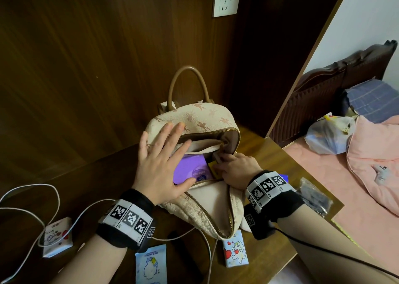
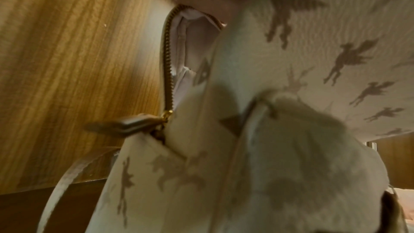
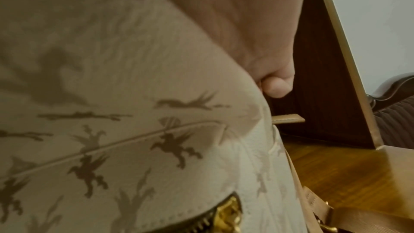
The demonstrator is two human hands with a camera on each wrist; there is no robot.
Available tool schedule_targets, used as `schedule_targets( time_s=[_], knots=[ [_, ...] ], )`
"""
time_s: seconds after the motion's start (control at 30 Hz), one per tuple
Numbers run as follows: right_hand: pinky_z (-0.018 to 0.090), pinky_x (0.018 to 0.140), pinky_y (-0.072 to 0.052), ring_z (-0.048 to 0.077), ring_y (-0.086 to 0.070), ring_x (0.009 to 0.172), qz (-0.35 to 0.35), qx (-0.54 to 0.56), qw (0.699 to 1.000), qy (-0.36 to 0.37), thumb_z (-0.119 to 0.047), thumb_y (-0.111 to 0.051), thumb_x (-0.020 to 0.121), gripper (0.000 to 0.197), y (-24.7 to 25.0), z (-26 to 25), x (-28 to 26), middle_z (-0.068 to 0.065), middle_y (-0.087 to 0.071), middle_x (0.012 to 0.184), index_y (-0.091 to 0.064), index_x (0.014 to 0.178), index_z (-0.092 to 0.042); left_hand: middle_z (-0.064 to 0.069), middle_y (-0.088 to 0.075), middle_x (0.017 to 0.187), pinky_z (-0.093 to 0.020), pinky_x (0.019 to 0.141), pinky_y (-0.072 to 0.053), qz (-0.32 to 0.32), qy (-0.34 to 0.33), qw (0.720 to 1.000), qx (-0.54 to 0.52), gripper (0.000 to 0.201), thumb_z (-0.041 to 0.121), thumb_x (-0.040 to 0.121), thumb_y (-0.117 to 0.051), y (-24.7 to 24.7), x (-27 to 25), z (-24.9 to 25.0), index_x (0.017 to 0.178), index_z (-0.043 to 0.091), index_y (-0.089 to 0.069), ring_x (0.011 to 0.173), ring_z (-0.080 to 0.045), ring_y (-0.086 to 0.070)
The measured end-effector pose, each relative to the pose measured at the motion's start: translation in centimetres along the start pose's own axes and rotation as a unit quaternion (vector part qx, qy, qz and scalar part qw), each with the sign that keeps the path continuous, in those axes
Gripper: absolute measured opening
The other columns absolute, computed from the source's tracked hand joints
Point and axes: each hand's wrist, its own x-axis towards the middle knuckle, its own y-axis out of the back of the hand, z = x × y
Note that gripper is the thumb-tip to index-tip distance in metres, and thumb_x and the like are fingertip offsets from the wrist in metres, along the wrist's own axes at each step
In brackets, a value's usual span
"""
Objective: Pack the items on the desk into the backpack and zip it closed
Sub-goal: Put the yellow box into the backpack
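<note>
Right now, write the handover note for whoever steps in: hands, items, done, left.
Left hand: open, fingers spread, holding the backpack mouth wide.
Right hand: fingers curled on a yellow item, pushing it into the opening.
Backpack lies on the desk, main zipper undone.
Done: purple pack is inside.
Left: cat-print pack and blue wet-wipes pack by the near edge, white box on the left, black bag on the right, white cable. Then zip it closed.
</note>
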Motion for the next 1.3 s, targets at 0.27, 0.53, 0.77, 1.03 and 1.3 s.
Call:
schedule_targets(
  time_s=[0.27,0.53,0.77,1.03,1.3],
  knots=[
    [0.038,0.098,-0.032,0.024,-0.036,0.129,0.018,-0.009,0.999,-0.035,-0.044,-0.025,0.094,0.043,-0.3,-0.1,0.5,0.0,-0.034,0.145,-0.047,0.131,-0.042,-0.009,-0.013,0.16,-0.066,0.11,-0.013,-0.007,-0.001,1.0,0.001,0.081,0.068,0.07,-0.05,-0.1,0.1,-0.1,0.137,0.023,-0.051,0.147,-0.03,-0.012],
    [0.038,0.097,-0.029,0.022,-0.032,0.124,0.068,0.037,0.996,-0.042,-0.047,-0.029,0.093,0.044,-1.4,0.1,0.5,-0.004,-0.037,0.143,-0.052,0.128,-0.038,-0.01,-0.013,0.16,-0.066,0.11,-0.013,-0.002,-0.003,1.0,0.0,0.08,0.069,0.071,-0.047,-0.4,0.1,-0.2,0.137,0.023,-0.05,0.147,-0.03,-0.011],
    [0.036,0.096,-0.025,0.024,-0.03,0.124,0.062,0.031,0.995,-0.066,-0.049,-0.026,0.093,0.048,-1.2,-0.3,0.7,-0.001,-0.037,0.142,-0.056,0.127,-0.031,-0.01,-0.014,0.16,-0.065,0.11,-0.013,-0.004,-0.003,1.0,0.009,0.077,0.069,0.072,-0.047,-0.3,0.1,-0.2,0.134,0.024,-0.053,0.147,-0.03,-0.012],
    [0.039,0.105,-0.023,0.023,-0.024,0.129,0.042,0.133,0.989,-0.039,-0.045,-0.029,0.096,0.039,-1.2,0.3,-0.3,-0.011,-0.029,0.148,-0.054,0.126,-0.043,-0.01,-0.01,0.16,-0.065,0.111,-0.013,-0.015,0.004,0.999,0.035,0.077,0.07,0.072,-0.044,-0.3,0.0,-0.1,0.134,0.026,-0.054,0.147,-0.03,-0.009],
    [0.039,0.101,-0.033,0.028,-0.042,0.12,0.055,0.384,0.92,-0.057,-0.047,-0.037,0.096,0.038,-1.8,1.5,-1.5,0.007,-0.054,0.131,-0.062,0.113,-0.025,-0.006,-0.011,0.16,-0.062,0.111,-0.013,0.002,0.018,1.0,0.02,0.062,0.06,0.084,-0.035,-0.6,-0.2,-0.4,0.129,0.025,-0.059,0.148,-0.026,-0.01]
  ],
)
